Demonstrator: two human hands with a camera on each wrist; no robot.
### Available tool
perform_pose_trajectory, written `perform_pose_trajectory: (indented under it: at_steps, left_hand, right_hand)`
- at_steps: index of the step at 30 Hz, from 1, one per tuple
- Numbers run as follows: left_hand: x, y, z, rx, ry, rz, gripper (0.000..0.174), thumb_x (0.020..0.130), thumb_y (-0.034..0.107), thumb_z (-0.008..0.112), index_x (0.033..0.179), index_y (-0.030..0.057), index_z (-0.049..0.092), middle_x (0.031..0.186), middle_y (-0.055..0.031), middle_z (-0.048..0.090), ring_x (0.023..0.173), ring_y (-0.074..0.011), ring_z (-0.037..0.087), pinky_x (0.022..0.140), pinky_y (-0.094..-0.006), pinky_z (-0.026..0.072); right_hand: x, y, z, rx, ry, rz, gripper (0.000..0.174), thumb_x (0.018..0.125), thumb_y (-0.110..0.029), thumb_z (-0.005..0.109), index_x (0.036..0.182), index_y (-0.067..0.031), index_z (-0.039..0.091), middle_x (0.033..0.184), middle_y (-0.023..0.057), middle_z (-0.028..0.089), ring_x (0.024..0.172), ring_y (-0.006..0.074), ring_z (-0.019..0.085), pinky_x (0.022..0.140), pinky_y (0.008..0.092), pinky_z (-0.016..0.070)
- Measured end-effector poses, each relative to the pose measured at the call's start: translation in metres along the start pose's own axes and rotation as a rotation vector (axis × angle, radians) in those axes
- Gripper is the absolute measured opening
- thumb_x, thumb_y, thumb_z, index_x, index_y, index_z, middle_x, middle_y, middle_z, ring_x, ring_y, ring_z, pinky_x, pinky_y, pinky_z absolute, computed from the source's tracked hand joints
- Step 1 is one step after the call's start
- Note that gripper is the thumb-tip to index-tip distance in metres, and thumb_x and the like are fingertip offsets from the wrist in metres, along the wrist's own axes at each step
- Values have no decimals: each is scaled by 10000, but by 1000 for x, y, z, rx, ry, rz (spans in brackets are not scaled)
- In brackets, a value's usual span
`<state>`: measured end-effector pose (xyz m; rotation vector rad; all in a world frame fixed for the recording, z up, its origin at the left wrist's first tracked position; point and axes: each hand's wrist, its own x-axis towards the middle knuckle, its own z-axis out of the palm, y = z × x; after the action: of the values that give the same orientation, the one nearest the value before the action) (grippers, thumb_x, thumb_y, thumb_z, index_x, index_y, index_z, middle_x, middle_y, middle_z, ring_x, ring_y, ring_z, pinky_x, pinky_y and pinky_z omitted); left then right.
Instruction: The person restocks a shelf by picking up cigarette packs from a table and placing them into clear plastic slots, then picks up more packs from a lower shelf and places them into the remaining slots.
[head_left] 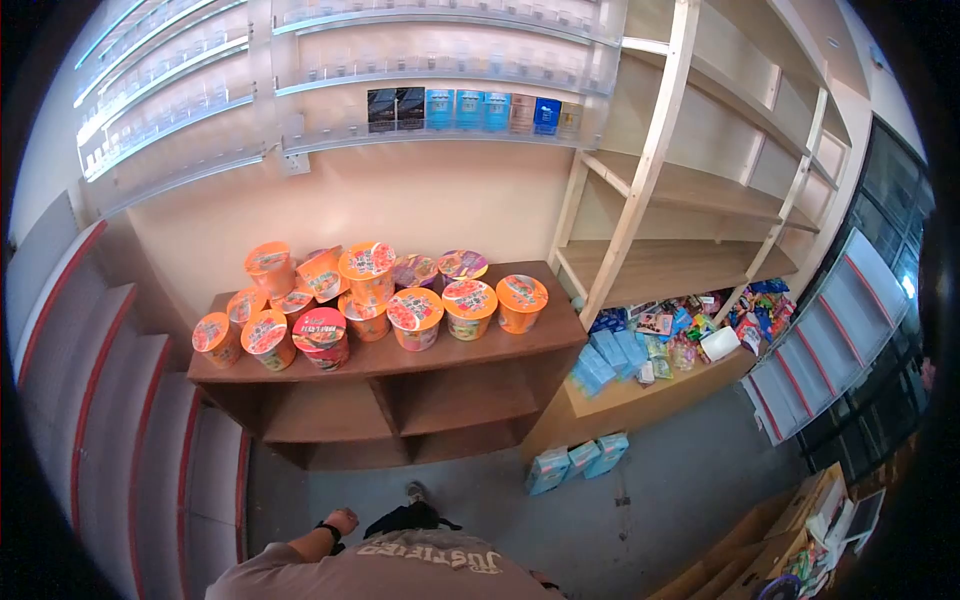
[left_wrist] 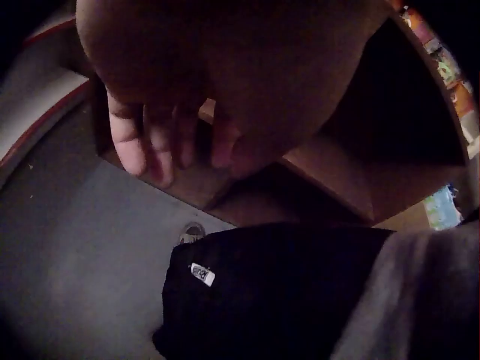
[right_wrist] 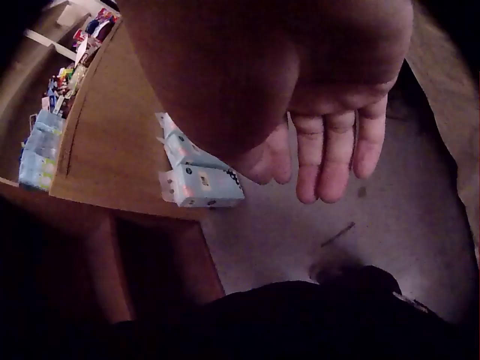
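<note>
The left hand (head_left: 343, 520) hangs beside the body in the head view, below the brown shelf unit (head_left: 455, 395). In the left wrist view that hand (left_wrist: 187, 112) has loosely bent fingers and holds nothing. The right hand (right_wrist: 330, 127) hangs with fingers nearly straight and nothing in it, the light blue packs (right_wrist: 201, 184) on the floor beyond it; the head view barely shows it. Orange noodle cups (head_left: 415, 315) and a red-lidded cup (head_left: 321, 338) stand on the brown unit, some stacked or tilted.
Grey stepped shelves (head_left: 120, 400) line the left side. A wooden rack (head_left: 680, 265) stands behind a low counter (head_left: 600, 412) with snacks (head_left: 655, 322) and blue packs. Cardboard boxes (head_left: 735, 540) lie at lower right. Clear wall shelves (head_left: 440, 75) hang above.
</note>
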<state>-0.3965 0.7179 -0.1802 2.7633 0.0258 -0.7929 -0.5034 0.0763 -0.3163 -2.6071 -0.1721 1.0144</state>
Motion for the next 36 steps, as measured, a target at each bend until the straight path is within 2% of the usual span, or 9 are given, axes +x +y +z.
perform_pose_trajectory:
  at_steps: [3,9,13,15,18,28,31,33,36]
  left_hand:
    - [-60,46,-60,-141,-52,-78,307,917,229,481,1123,113,678,1218,-146,640,1138,-356,585,956,-452,488]
    - [-50,16,-25,189,-162,69,336,935,239,448,1134,83,669,1219,-155,638,1094,-363,609,956,-465,489]
    - [-47,-6,4,-90,-45,-95,352,937,269,455,1127,64,669,1207,-167,645,1095,-376,613,953,-462,495]
    - [-38,-14,17,160,-112,-16,375,940,307,451,1133,67,664,1252,-179,623,1141,-385,593,978,-451,483]
    - [-90,45,-59,-110,-166,-187,394,938,331,432,1132,78,663,1273,-197,608,1164,-398,574,989,-457,474]
    - [-54,-12,18,-142,83,-51,370,901,333,460,1049,79,686,1112,-217,674,1075,-431,612,948,-482,494]
    - [-61,-15,7,-182,96,-124,360,872,337,511,1054,86,693,1110,-212,677,1068,-415,624,943,-465,502]
    - [-78,0,-15,-365,63,-271,358,847,330,550,1060,83,698,1120,-205,678,1061,-400,633,933,-453,509]
    - [-83,8,-28,-366,73,-341,365,837,339,562,1057,84,702,1105,-196,688,1052,-392,640,918,-439,516]
  right_hand:
    - [7,-7,3,12,20,-40,465,976,-366,492,1333,-81,579,1298,151,623,1215,345,563,1046,451,436]
    - [27,-19,1,35,69,-92,461,964,-376,521,1311,-83,601,1303,151,620,1232,356,549,1064,456,421]
    - [34,-26,-12,257,15,135,432,950,-348,536,1288,-91,617,1265,163,639,1220,355,559,1050,462,435]
    - [27,-23,-10,54,-22,14,422,938,-344,550,1281,-110,623,1301,151,619,1216,352,562,1042,464,439]
    - [18,-9,-15,25,-37,-9,422,940,-346,543,1283,-113,621,1317,145,607,1216,351,562,1040,466,439]
    - [30,-13,-17,-37,-86,-91,425,950,-358,511,1291,-126,611,1392,123,554,1216,348,562,1036,474,439]
    - [30,-11,-6,-115,-140,-418,444,959,-401,515,1287,-117,609,1353,128,585,1208,338,570,1027,473,446]
    - [48,-24,-12,17,-7,-95,476,965,-440,509,1290,-106,604,1311,138,615,1186,333,587,1018,462,456]
    - [24,-73,-52,-83,-75,-45,497,971,-459,491,1299,-101,598,1283,148,631,1166,338,599,1012,461,461]
